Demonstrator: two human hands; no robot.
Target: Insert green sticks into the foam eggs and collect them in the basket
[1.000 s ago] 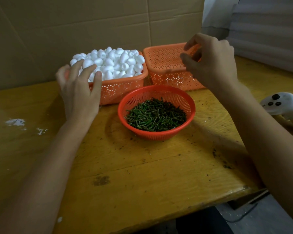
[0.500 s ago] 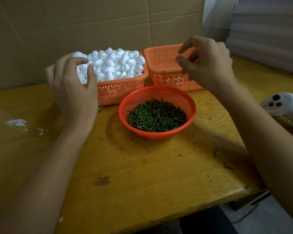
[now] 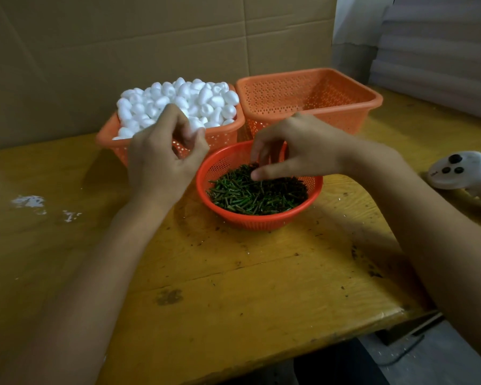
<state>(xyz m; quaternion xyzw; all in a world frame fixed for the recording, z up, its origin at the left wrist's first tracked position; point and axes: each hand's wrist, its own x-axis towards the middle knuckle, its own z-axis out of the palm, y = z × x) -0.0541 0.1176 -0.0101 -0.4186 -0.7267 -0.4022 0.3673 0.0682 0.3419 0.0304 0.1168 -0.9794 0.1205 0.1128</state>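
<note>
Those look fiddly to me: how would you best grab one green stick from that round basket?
Pinch a top stick at mid-length, from straight above: the sticks lie flat in a loose heap, and the basket has a raised rim that blocks the sides.

Left hand (image 3: 161, 162): fingers curled in, blurred, can't tell if gripping. Right hand (image 3: 300, 151): palm down, fingers bent downward, thumb straight, apart from them.

White foam eggs (image 3: 184, 104), green sticks (image 3: 257, 191), orange perforated baskets (image 3: 308, 93)
</note>
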